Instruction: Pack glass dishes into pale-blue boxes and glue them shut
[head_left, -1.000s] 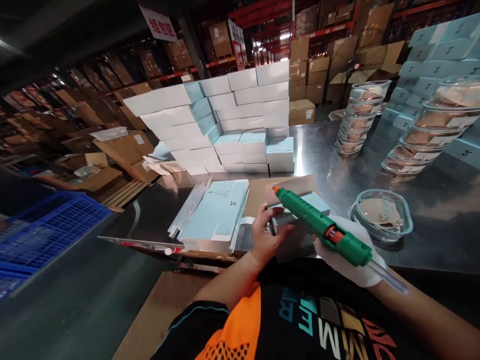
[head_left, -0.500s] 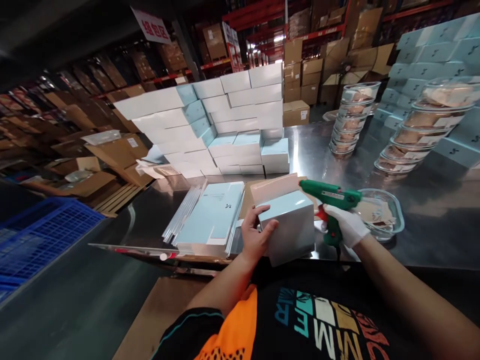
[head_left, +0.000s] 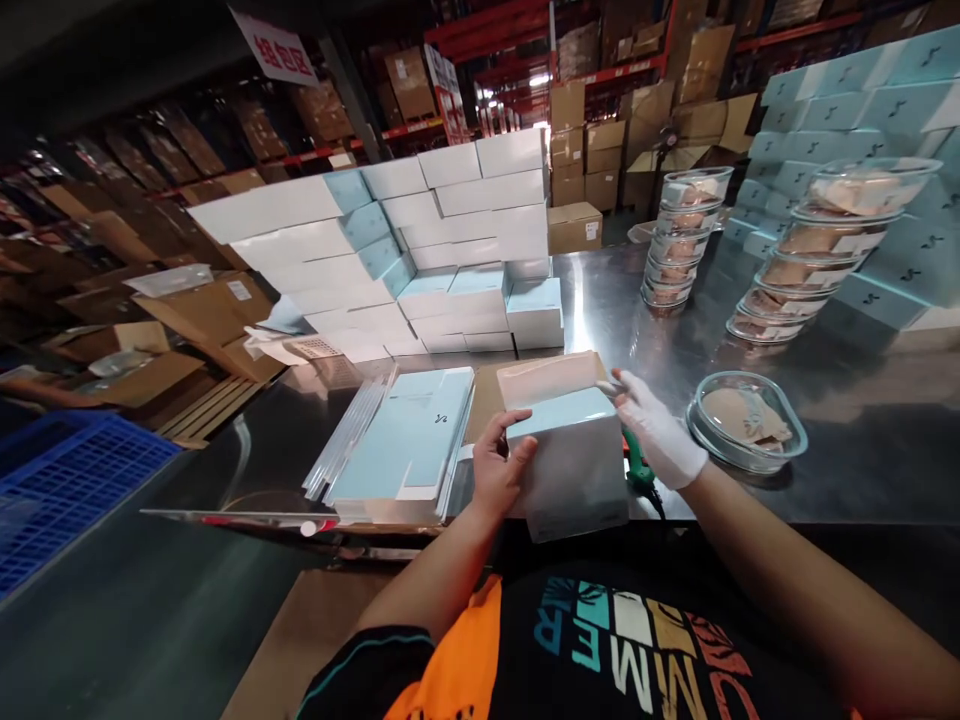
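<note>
A white carton with a pale blue top (head_left: 574, 480) stands tilted at the table's front edge, its flap (head_left: 551, 378) raised behind the top. My left hand (head_left: 501, 465) grips the carton's left side, thumb on the near face and fingers over the top edge. My right hand (head_left: 660, 430), in a white glove with some fingertips bare, is at the carton's upper right corner beside the flap, fingers stretched out. Below that hand a green glue gun (head_left: 639, 465) rests on the table, partly hidden behind the carton.
Flat blue carton blanks (head_left: 397, 430) lie at left beside clear plastic strips (head_left: 349, 435). White cartons (head_left: 480, 215) are stacked behind. Glass containers stand in two stacks (head_left: 679, 240) at right, with other lidded containers (head_left: 750, 420) nearer. A blue crate (head_left: 67, 500) sits lower left.
My right hand has let go of the glue gun, which now lies behind the carton. That hand has moved left to the carton's corner. My left hand keeps its hold.
</note>
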